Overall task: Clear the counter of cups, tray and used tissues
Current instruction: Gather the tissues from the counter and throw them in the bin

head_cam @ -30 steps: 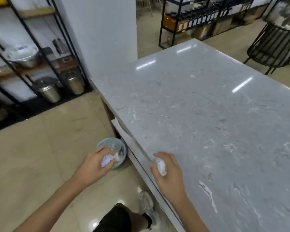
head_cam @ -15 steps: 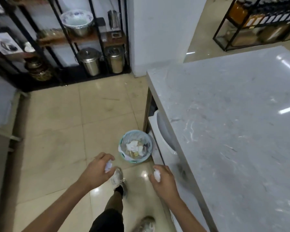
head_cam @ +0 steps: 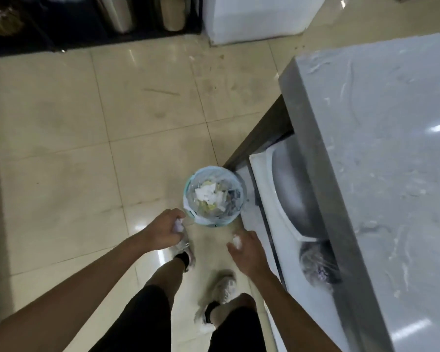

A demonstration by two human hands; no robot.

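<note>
My left hand [head_cam: 163,232] is closed around a crumpled white tissue [head_cam: 177,226], just left of and below the rim of a small light-blue waste bin [head_cam: 235,182] on the floor. My right hand [head_cam: 247,250] grips a second white tissue [head_cam: 236,240], a little below and to the right of the bin. The bin has a clear liner and holds several crumpled tissues and scraps. The grey marble counter [head_cam: 381,148] fills the right side, with no cups or tray visible on the part shown.
Under the counter a white shelf [head_cam: 262,189] holds a large steel bowl [head_cam: 295,189]. My two feet in grey shoes [head_cam: 224,285] stand on the beige tiled floor [head_cam: 87,123]. Dark shelving with metal pots [head_cam: 117,13] runs along the far wall beside a white pillar [head_cam: 259,16].
The view has tilted down and closer to the bin. Both hands, each still holding a tissue, have moved off the counter edge and toward the bin.
</note>
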